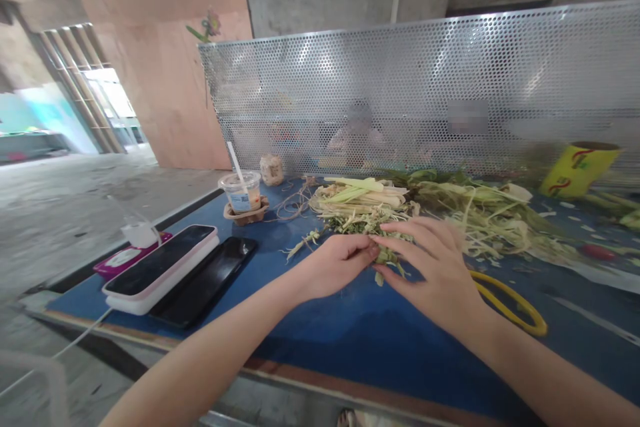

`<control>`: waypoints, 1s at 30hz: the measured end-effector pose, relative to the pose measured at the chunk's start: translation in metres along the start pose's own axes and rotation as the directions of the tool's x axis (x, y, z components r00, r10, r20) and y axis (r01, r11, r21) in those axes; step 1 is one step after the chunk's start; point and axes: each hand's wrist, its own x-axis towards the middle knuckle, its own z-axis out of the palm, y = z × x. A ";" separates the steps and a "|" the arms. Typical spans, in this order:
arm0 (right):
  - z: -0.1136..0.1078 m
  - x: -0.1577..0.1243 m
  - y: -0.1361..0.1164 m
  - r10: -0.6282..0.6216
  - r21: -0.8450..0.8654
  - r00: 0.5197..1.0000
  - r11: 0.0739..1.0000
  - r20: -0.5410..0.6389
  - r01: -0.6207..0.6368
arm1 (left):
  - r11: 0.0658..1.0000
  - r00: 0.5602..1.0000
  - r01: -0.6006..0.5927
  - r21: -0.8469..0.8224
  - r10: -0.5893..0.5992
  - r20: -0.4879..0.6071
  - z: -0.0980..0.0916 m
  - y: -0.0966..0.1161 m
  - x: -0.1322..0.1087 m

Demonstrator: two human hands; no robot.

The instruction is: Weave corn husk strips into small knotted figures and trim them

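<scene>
My left hand reaches in over the blue table, its thumb and fingers pinched together on a small bunch of withered green leaves. Across from it, my right hand curves around the same leaves with fingers spread; its index fingertip meets my left fingertips, and its thumb lies just below. Behind both hands is a pile of pale strips that look like corn husks, with crumpled greenish bits in front. More husk-like leaves are heaped beyond my right hand. A yellow ring lies beside my right wrist.
At left are a phone in a thick pale case, a black phone and a purple box. A drink cup with a straw, tangled string and a yellow roll stand before a perforated metal screen.
</scene>
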 end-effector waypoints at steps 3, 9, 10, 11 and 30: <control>-0.002 0.001 0.002 0.008 0.032 1.000 0.999 0.008 -0.008 | 1.000 1.000 -0.007 0.017 0.007 -0.006 -0.005 -0.001 -0.001; 0.015 -0.005 0.016 0.089 0.112 0.979 0.988 0.182 -0.111 | 0.982 0.948 -0.031 -0.185 -0.029 -0.316 -0.048 -0.006 0.003; 0.021 -0.006 0.018 0.080 0.098 0.963 0.989 0.257 -0.108 | 0.975 0.931 -0.052 -0.218 -0.031 -0.363 -0.054 -0.007 0.005; 0.029 -0.007 0.019 0.076 0.069 0.943 0.992 0.322 -0.104 | 0.976 0.914 -0.063 -0.209 -0.028 -0.404 -0.059 -0.009 0.007; 0.070 0.006 0.005 -0.124 -0.034 0.838 0.985 0.531 0.168 | 0.991 0.886 -0.092 -0.101 0.035 -0.462 -0.056 -0.047 0.006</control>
